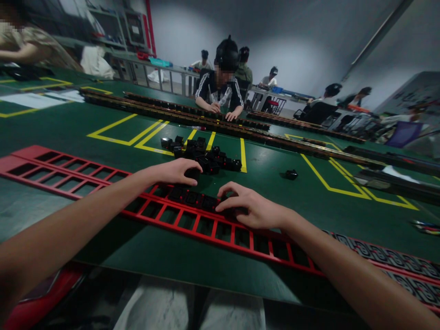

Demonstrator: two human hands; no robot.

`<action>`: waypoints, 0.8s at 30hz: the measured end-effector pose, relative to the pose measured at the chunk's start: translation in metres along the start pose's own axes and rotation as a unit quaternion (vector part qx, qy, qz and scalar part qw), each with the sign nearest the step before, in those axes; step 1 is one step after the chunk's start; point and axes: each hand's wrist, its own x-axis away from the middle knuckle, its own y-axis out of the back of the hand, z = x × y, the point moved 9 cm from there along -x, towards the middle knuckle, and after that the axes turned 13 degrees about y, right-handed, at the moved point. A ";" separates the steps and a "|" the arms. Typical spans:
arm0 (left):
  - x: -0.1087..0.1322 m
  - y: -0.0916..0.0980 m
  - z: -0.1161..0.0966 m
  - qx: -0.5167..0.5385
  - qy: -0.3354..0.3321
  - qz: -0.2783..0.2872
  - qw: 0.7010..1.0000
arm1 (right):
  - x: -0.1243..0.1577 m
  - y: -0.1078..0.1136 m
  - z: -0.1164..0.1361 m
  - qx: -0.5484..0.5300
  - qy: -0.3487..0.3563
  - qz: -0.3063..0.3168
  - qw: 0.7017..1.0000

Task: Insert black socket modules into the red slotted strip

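Slantwise, red frame, long axis left-to-right

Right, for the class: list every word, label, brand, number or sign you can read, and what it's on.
No text can be read.
Grey board, far right: dark marks like writing, too blurred to read.
White patch on the cabinet, back left: perhaps a label, too small to read.
Red grid frame and black blocks: no lettering can be made out.

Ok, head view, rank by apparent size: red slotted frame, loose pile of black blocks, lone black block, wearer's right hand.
1. Red slotted frame
2. Loose pile of black blocks and wearer's right hand: too close to rank
3. Lone black block
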 end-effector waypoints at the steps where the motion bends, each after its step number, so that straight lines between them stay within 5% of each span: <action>1: 0.000 0.000 0.000 -0.001 -0.002 0.000 1.000 | 0.000 0.000 0.000 0.001 -0.002 0.000 1.000; 15: 0.001 0.001 0.000 0.001 0.002 0.001 1.000 | 0.001 -0.004 -0.001 0.011 0.003 0.020 1.000; 24: 0.000 -0.002 0.002 0.010 0.001 0.002 1.000 | 0.009 0.019 -0.017 0.051 -0.013 -0.067 0.996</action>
